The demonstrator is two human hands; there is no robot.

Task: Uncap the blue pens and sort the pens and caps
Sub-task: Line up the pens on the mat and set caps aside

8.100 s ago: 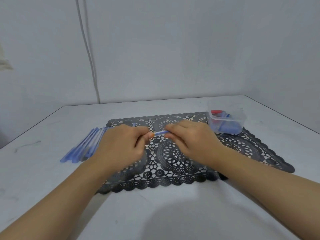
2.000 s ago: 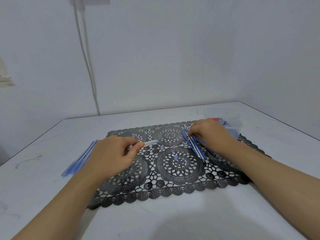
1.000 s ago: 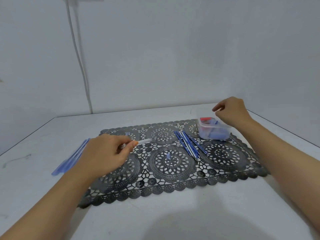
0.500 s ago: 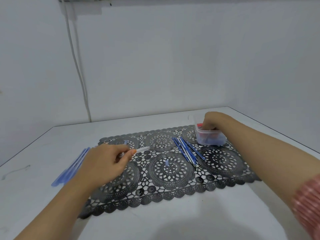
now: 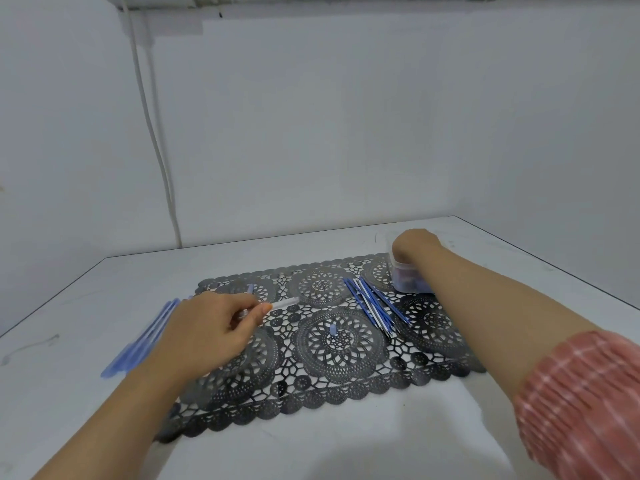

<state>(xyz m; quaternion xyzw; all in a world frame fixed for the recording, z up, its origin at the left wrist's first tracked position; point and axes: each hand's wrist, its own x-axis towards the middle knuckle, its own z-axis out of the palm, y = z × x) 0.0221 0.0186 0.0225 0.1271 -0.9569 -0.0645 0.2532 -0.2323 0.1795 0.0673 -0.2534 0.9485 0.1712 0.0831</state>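
Note:
My left hand (image 5: 207, 327) rests on the black lace mat (image 5: 346, 386) and pinches a pale, clear pen (image 5: 284, 302) that points right. My right hand (image 5: 414, 244) reaches down into a small clear plastic tub (image 5: 407, 278) of blue and red caps at the mat's far right; its fingertips are hidden inside. A fan of several uncapped blue pens (image 5: 372, 304) lies on the mat just left of the tub. Several capped blue pens (image 5: 145, 337) lie on the table left of the mat. One loose blue cap (image 5: 333, 330) sits at the mat's middle, another (image 5: 250, 289) beyond my left hand.
The white table (image 5: 311, 445) meets a grey wall at the back, and its right edge runs close behind the tub. A white cable (image 5: 156, 140) hangs down the wall at the left. A red patterned sleeve (image 5: 581, 403) covers my right upper arm.
My right hand left the fan of uncapped pens, rose over the tub and has dipped into it. My left hand kept its hold on the clear pen. The view tilted upward.

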